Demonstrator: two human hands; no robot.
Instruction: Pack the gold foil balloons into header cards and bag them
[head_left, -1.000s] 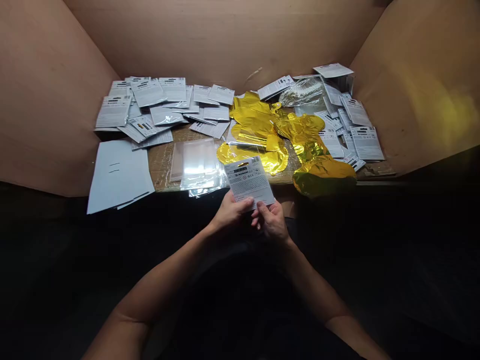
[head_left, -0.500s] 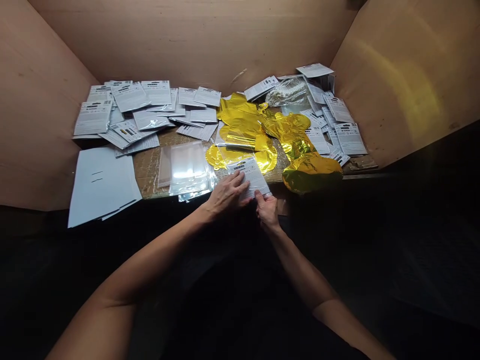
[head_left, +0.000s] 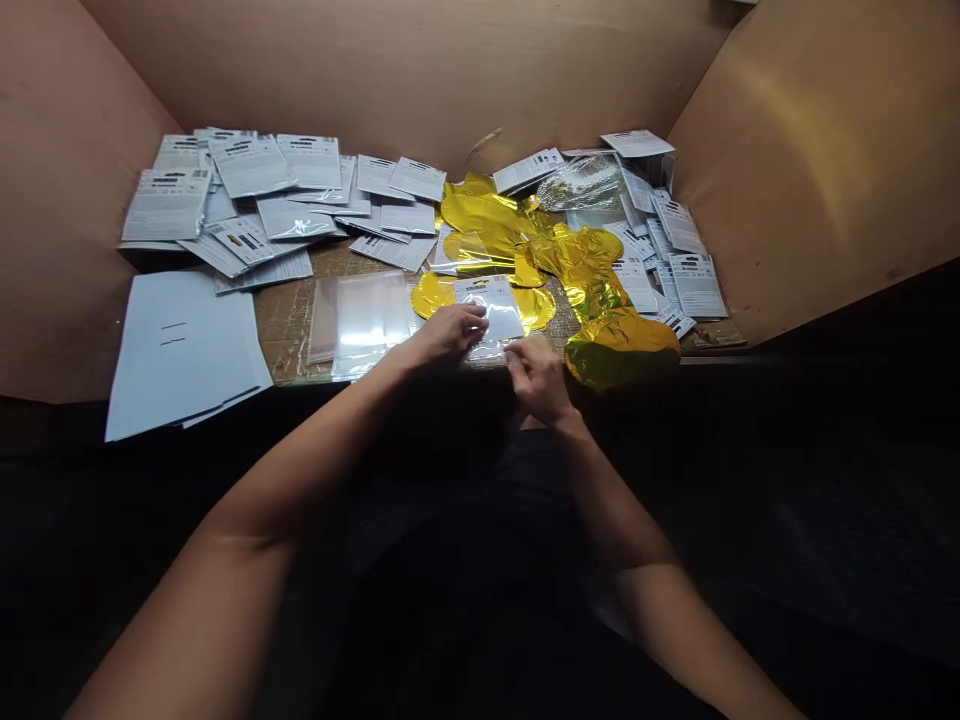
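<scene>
A small packet (head_left: 496, 305) with a white printed card lies on the table's front edge, on top of gold foil balloons (head_left: 517, 250). My left hand (head_left: 448, 335) rests on the packet's left side, fingers bent and pressing it down. My right hand (head_left: 538, 375) pinches the packet's lower right edge at the table's rim. A stack of clear plastic sleeves (head_left: 360, 320) lies just left of my left hand.
Many white printed packets (head_left: 247, 190) cover the back left and packets (head_left: 675, 250) the right of the table. White sheets (head_left: 180, 345) overhang the front left. Another gold balloon (head_left: 619, 350) sits at the front right. Brown board walls (head_left: 825, 150) enclose the table.
The packet, held up in both hands a second ago, has been brought down and forward onto the table over the gold balloons. Both hands followed it.
</scene>
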